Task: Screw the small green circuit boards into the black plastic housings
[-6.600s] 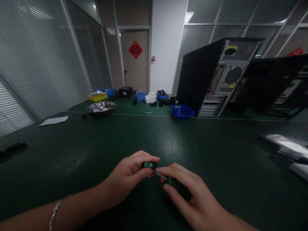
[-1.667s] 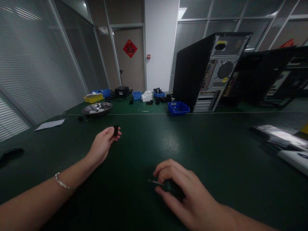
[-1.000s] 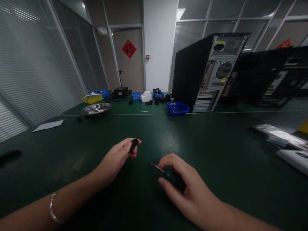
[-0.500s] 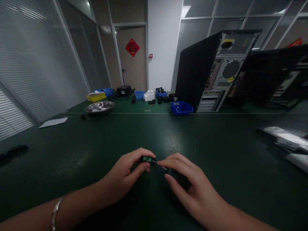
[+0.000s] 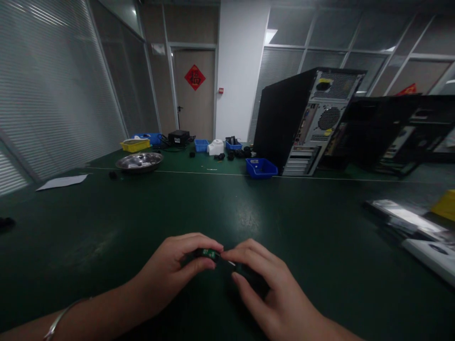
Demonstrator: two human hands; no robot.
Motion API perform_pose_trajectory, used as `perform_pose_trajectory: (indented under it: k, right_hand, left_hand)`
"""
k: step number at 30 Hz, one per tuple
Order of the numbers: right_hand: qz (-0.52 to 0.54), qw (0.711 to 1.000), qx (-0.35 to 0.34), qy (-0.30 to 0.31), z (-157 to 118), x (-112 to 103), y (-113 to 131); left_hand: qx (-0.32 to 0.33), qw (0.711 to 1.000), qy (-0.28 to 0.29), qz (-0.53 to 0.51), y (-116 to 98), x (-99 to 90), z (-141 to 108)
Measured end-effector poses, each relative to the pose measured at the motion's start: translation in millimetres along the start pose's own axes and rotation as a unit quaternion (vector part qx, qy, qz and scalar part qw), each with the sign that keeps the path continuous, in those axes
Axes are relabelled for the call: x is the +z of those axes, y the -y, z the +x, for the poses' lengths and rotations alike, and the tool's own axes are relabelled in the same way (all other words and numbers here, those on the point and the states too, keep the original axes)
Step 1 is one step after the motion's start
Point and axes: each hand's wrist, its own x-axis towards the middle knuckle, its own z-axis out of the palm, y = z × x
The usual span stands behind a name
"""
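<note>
At lower centre of frame, left hand [image 5: 170, 266] pinches small green-and-black part [image 5: 209, 254] | just right, right hand [image 5: 268, 279] grips metal-shafted tool [image 5: 232, 263], its contact with the part unclear | upper right, black computer tower [image 5: 284, 116]

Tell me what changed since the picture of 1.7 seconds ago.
The left hand has brought the small dark part closer and rightward, beside the right hand; the part now shows green. Nothing was let go: the right hand keeps its thin-shafted tool. The metal bowl and nearest blue bin stayed put.
</note>
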Motion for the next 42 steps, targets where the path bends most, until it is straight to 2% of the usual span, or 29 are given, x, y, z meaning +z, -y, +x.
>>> perform_pose_trajectory:
  k: [4,9,19,22,28,37,42]
  right_hand:
    - [0.003,1.0,-0.018,0.003,2,2,-2]
    - [-0.001,0.997,-0.072,-0.011,4,6,-15]
    - [0.03,0.997,-0.059,-0.027,3,8,-8]
    - [0.03,0.998,-0.048,-0.022,3,6,-6]
    - [0.031,0.999,-0.024,-0.007,0,4,-1]
    - [0.031,0.998,-0.045,-0.014,0,6,-2]
    - [-0.008,0.998,-0.044,-0.044,-3,6,-5]
  left_hand:
    - [-0.032,0.996,-0.017,-0.076,-1,1.4,0]
    - [-0.084,0.976,-0.031,-0.2,0,5.3,0]
    - [-0.106,0.943,-0.025,-0.314,2,6.9,1]
    - [-0.111,0.944,-0.031,-0.309,0,6.2,1]
    - [-0.1,0.965,-0.039,-0.24,-3,5.4,-1]
    - [-0.093,0.953,-0.026,-0.288,-4,6.0,1]
    - [-0.038,0.957,-0.051,-0.283,-1,6.5,1]
